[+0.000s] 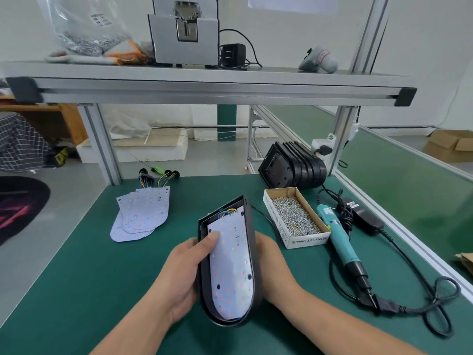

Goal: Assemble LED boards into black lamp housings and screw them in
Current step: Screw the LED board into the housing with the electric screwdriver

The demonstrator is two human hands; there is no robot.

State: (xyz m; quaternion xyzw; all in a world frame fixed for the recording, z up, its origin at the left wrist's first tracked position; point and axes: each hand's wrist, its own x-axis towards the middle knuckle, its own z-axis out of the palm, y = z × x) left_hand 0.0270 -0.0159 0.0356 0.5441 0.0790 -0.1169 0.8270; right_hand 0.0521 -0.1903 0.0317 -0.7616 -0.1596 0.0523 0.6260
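- LED board [230, 265]: laid face up inside the black lamp housing [252, 237], coloured wires bunched at the far end; no screw heads visible in its holes.
- Housing itself: tilted up toward the body over the green desk [76, 278], between both hands; impossible to tell whether its near end touches the desk.
- On the left wall: left hand [184, 275], fingers clamped round the wall, thumb pressing on the board's left edge.
- On the right wall: right hand [268, 257], wrapped round it from behind, fingertips out of sight.
- Done, by the look of it: one board dropped into one housing, probably being pressed home.
- Left for this unit: fastening, with the box of screws [294, 216] and the electric screwdriver [337, 237] lying untouched to the right.
- Waiting beyond that: spare LED boards [143, 216] fanned out on the left, a row of empty housings [294, 167] at the back right; likely much of the batch to go.
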